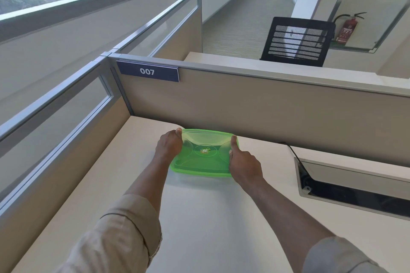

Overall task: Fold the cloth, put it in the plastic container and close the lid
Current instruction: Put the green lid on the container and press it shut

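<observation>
A green translucent plastic container (203, 165) sits on the white desk (199, 217), close to the beige partition. Its green lid (205, 142) with a round sticker in the middle lies on top of it. My left hand (169, 145) grips the container's left side, thumb on the lid's far left corner. My right hand (244, 165) grips the right side, thumb pressed flat on the lid. No cloth is visible; the lid is too cloudy to show what lies inside.
The beige partition (266, 104) with a "007" sign (148, 71) stands right behind the container. An open cable hatch (355, 186) with a black cable is set in the desk to the right. A black mesh chair (297, 41) stands beyond the partition.
</observation>
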Motion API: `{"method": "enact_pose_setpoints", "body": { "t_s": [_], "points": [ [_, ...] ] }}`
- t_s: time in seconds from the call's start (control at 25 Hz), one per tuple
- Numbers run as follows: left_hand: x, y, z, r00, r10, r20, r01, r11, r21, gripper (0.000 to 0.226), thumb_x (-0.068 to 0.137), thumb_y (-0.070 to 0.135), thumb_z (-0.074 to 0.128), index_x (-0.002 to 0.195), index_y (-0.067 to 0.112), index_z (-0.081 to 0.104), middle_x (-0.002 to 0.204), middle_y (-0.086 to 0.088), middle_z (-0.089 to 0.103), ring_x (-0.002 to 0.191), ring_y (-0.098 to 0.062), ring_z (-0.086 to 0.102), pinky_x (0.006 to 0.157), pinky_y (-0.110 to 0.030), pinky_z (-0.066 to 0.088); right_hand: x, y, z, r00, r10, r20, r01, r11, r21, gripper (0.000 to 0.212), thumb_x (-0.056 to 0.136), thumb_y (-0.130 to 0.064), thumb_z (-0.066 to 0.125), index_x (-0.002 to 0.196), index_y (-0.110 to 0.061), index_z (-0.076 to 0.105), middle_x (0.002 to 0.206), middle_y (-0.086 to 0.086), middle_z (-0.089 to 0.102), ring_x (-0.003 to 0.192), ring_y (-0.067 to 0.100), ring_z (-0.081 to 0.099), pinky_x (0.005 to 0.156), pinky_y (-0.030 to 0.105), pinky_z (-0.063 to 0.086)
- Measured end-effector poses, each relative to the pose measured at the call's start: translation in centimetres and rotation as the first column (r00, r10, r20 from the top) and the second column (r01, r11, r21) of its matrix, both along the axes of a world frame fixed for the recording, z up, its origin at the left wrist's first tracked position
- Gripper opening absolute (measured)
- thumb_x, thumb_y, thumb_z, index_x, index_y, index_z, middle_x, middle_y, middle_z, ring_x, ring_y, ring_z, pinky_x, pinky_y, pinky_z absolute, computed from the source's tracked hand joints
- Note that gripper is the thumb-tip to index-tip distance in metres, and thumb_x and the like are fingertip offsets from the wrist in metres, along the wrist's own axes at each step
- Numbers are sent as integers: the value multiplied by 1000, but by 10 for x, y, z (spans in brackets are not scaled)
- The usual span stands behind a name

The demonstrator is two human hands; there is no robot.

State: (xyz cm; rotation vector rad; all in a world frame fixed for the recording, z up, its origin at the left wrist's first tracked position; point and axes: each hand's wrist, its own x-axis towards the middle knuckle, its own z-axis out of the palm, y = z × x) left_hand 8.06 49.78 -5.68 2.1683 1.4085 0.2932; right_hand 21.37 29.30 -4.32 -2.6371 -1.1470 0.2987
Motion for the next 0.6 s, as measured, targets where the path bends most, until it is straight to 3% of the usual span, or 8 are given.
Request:
{"method": "enact_pose_setpoints", "body": {
  "t_s": [0.2,0.6],
  "points": [
    [0,1,2,1000,-23,-10,23,1000,7,60,107,39,18,108,0,63,116,-27,64,107,-42,57,86,-43,44,-1,0,0,1000,1,16,-1,1000,-6,54,103,-27,21,155,-27,8,74,6,54,68,31,47,63,35,38],
    [1,5,4,996,-59,-69,59,998,-1,63,107,39,15,113,-2,63,121,-29,62,111,-43,56,90,-44,44,0,1,-1,1000,13,27,-14,1000,20,54,103,-27,21,155,-26,9,85,12,66,79,35,61,63,36,38]
  ]
}}
